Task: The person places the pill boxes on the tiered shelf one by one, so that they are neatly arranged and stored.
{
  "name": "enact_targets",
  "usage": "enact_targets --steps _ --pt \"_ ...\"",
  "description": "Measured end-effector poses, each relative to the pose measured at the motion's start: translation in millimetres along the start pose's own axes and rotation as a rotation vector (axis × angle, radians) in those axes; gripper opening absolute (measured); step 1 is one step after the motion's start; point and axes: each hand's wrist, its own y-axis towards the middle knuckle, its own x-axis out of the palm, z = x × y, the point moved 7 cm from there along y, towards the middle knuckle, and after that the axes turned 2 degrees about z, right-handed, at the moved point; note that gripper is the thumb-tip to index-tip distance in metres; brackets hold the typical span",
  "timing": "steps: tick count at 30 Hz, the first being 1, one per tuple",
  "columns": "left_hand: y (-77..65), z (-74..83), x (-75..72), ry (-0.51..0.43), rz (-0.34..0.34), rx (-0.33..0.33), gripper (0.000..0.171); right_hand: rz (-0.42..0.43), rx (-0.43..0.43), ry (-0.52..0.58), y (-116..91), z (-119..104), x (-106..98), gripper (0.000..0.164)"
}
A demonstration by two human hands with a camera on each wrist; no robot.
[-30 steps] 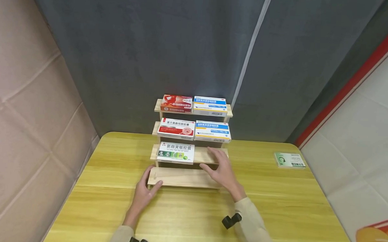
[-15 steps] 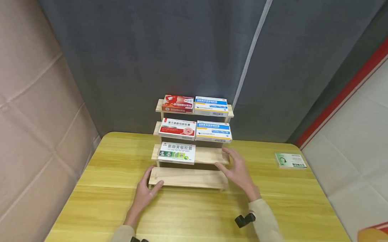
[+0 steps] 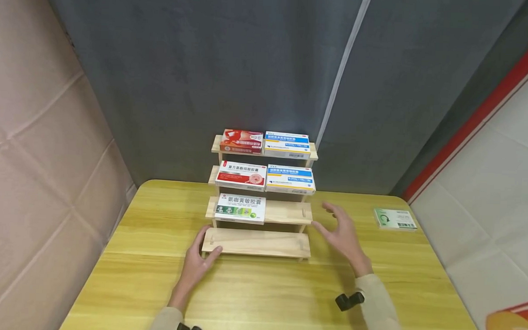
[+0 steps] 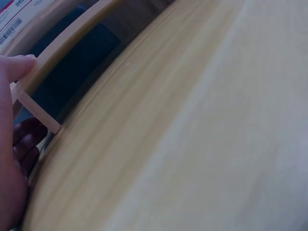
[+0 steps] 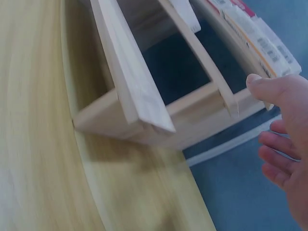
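Note:
A four-step wooden display rack [image 3: 257, 243] stands on the table. My left hand [image 3: 196, 265] holds the left end of its lowest step; in the left wrist view the thumb [image 4: 21, 67] lies on the step's edge and the other fingers are beyond the leg. To the right of the rack, my right hand [image 3: 342, 235] is held with thumb and fingers spread and nothing between them. The rack carries a red box [image 3: 241, 141], a blue-and-white medicine box [image 3: 286, 145], a red-and-white box [image 3: 241, 175], another blue-and-white box [image 3: 290, 179] and a green-and-white box [image 3: 240, 208].
Further right on the yellow wood-grain table [image 3: 259, 301] lies a small green-and-white box [image 3: 395, 219]. A dark grey curtain [image 3: 205, 85] hangs behind the table. Pale panels [image 3: 41, 176] flank it on the left, and a red-edged white panel [image 3: 498, 202] on the right.
My right hand has moved rightward from over the rack's third step to beyond its right end. The left hand stays at the lowest step's left end.

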Motion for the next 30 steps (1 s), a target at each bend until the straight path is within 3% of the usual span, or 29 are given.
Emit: enact_targets --steps 5,12,16,20,25,30 --pt "0.8 -2.8 0.8 0.011 0.000 -0.003 0.076 0.013 0.003 -0.009 -2 13 -9 0.064" --pt "4.7 -35.3 6.7 0.006 0.027 -0.004 0.079 0.038 0.015 -0.057 -2 33 -23 0.066" --pt "6.0 -43.1 6.7 0.005 0.031 0.009 0.079 0.042 0.039 -0.062 -2 44 -31 0.067" --pt "6.4 -43.3 6.8 -0.010 0.028 0.025 0.079 0.044 0.043 -0.084 -4 53 -39 0.068" --pt "5.8 -39.9 7.1 0.000 0.032 -0.007 0.079 0.043 0.047 -0.108 -6 63 -49 0.071" --pt "2.1 -16.2 3.7 -0.005 0.024 0.005 0.076 0.028 0.090 -0.116 -9 74 -56 0.076"
